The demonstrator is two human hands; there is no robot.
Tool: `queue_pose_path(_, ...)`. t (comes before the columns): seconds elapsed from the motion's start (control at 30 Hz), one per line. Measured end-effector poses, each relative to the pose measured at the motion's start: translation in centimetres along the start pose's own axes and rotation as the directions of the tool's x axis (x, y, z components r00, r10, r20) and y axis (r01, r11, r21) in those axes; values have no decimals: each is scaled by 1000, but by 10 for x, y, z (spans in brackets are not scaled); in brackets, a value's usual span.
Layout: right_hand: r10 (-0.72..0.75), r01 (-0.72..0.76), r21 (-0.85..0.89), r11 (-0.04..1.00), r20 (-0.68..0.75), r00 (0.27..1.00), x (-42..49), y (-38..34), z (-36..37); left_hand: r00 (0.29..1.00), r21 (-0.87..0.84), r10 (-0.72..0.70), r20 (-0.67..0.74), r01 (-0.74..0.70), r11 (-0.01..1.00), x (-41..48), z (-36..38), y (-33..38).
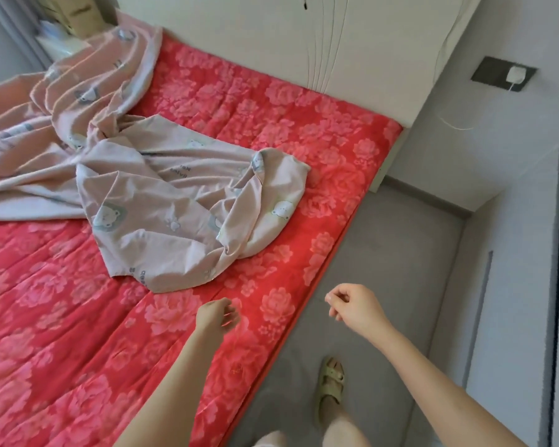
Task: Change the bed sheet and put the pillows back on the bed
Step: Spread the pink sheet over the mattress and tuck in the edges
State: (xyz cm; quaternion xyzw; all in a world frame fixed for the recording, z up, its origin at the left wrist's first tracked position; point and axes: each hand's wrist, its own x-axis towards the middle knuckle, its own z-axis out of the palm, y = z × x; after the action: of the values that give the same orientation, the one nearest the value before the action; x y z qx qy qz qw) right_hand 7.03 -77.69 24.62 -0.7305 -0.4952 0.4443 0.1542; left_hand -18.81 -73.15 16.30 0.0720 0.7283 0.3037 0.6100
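A pale pink bed sheet [175,201] printed with bears lies crumpled across the far left and middle of the bed. Under it the red floral mattress pad [62,311] covers the whole bed. My left hand [217,317] hovers over the pad near the bed's right edge, fingers loosely curled, holding nothing, a short way below the sheet's nearest corner. Over the floor beside the bed, my right hand [352,304] hangs with loosely curled fingers and is empty. No pillows are in view.
A cream headboard [271,43] runs along the far side. Grey floor [400,253] lies right of the bed, where my sandalled foot [331,388] stands. A wall socket with a white plug [515,74] sits far right. Cluttered shelves [71,24] stand far left.
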Motion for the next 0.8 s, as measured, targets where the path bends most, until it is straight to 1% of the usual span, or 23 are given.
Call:
queue_pose_path(0.07, -38, 43, -72, 996, 63, 997, 40, -10, -15, 993, -175, -100, -61, 88, 981, 16, 11, 5)
queue_pose_path(0.17, -87, 114, -177, 978, 152, 985, 97, -25, -27, 970, -456, -221, -99, 153, 876, 35, 23, 12)
queue_pose_path(0.27, -112, 163, -223, 961, 223, 968, 143, -42, -27, 942, -622, -305, -142, 154, 767, 59, 31, 21)
queue_pose_path(0.37, -99, 170, -230, 958, 291, 951, 186, -52, -14, 925, -764, -358, -125, 141, 630, 96, 35, 32)
queue_pose_path(0.43, -73, 157, -234, 960, 333, 940, 212, -52, -3, 909, -814, -398, -124, 137, 564, 126, 38, 40)
queue_pose_path(0.53, -43, 146, -259, 955, 365, 930, 255, -48, 14, 901, -848, -417, -118, 127, 515, 180, 41, 54)
queue_pose_path(0.6, -22, 134, -274, 952, 376, 926, 283, -46, 23, 875, -878, -463, -139, 107, 466, 214, 43, 60)
queue_pose_path(0.67, -14, 136, -292, 947, 385, 923, 307, -46, 30, 852, -890, -496, -164, 89, 447, 240, 42, 66)
queue_pose_path(0.73, 1, 136, -311, 941, 403, 915, 325, -50, 37, 779, -897, -574, -251, 36, 440, 257, 39, 73)
queue_pose_path(0.77, 6, 141, -322, 936, 413, 911, 333, -53, 40, 713, -874, -602, -361, -32, 486, 262, 38, 78)
queue_pose_path(0.8, 9, 147, -331, 932, 426, 905, 339, -57, 43, 650, -834, -590, -480, -129, 536, 265, 36, 84)
